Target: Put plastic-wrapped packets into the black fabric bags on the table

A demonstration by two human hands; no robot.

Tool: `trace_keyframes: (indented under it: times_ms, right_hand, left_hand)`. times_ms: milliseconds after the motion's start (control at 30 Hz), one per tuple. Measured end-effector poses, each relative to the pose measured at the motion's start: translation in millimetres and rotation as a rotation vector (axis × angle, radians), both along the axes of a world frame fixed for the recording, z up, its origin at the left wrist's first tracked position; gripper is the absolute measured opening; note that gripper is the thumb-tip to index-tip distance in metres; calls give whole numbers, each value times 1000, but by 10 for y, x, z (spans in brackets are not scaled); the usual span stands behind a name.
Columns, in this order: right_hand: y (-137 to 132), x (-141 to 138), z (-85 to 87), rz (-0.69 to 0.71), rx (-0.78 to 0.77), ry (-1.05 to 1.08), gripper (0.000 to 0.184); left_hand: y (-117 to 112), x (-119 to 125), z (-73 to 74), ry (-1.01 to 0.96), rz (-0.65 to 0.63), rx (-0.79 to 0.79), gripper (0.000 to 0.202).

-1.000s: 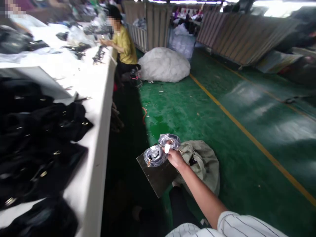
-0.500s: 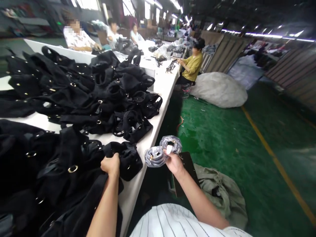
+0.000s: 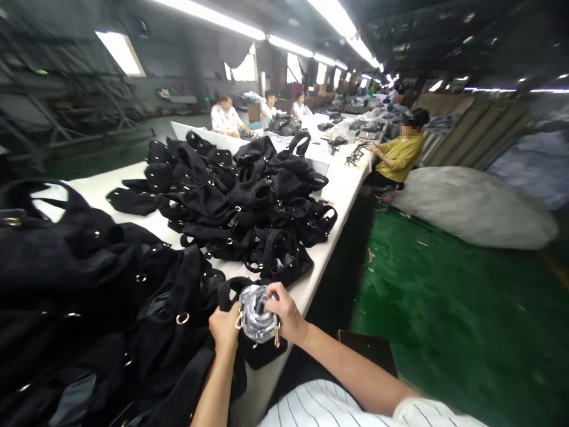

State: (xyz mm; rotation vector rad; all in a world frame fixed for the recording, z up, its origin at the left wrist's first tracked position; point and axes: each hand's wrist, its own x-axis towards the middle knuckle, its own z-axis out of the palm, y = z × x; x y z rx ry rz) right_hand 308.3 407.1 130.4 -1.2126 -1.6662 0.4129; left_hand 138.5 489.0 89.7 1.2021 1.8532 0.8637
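Observation:
In my right hand (image 3: 287, 313) are coiled straps in clear plastic (image 3: 255, 323), with gold clips showing at their edge. The coil sits over a black fabric bag (image 3: 265, 354) at the table's front edge. My left hand (image 3: 223, 328) is closed at that bag's upper edge, its knuckles close beside the coil. The coil and hands partly cover the bag's opening. More black bags with gold rings (image 3: 142, 320) lie heaped left of my left hand.
Another pile of black bags (image 3: 249, 201) covers the white table (image 3: 331, 252) ahead. A person in a yellow top (image 3: 402, 155) sits farther along its right side; several others sit across it. A large pale sack (image 3: 471, 204) rests on the green floor.
My right hand has brought the plastic-wrapped straps from beside the table over to the bag at my left hand. My view has turned left and risen.

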Motion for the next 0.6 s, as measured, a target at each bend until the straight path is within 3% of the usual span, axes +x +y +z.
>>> trace_keyframes:
  times_ms: [100, 233, 367, 500, 533, 600]
  right_hand:
    - [215, 171, -108, 76, -88, -44, 6]
    - [451, 432, -137, 235, -215, 66, 14]
    - [731, 542, -199, 271, -359, 196, 17]
    - [1070, 523, -249, 319, -522, 585, 26]
    - [1145, 504, -266, 273, -647, 737, 32]
    - [1261, 463, -317, 227, -790, 822, 39]
  left_hand:
    - [99, 22, -62, -83, 15, -16, 24]
    - [170, 120, -126, -129, 62, -39, 24]
    - [164, 159, -131, -98, 121, -59, 21]
    - [114, 161, -139, -55, 195, -122, 22]
    - [106, 157, -158, -39, 208, -133, 23]
    - [96, 144, -218, -8, 228, -149, 25]
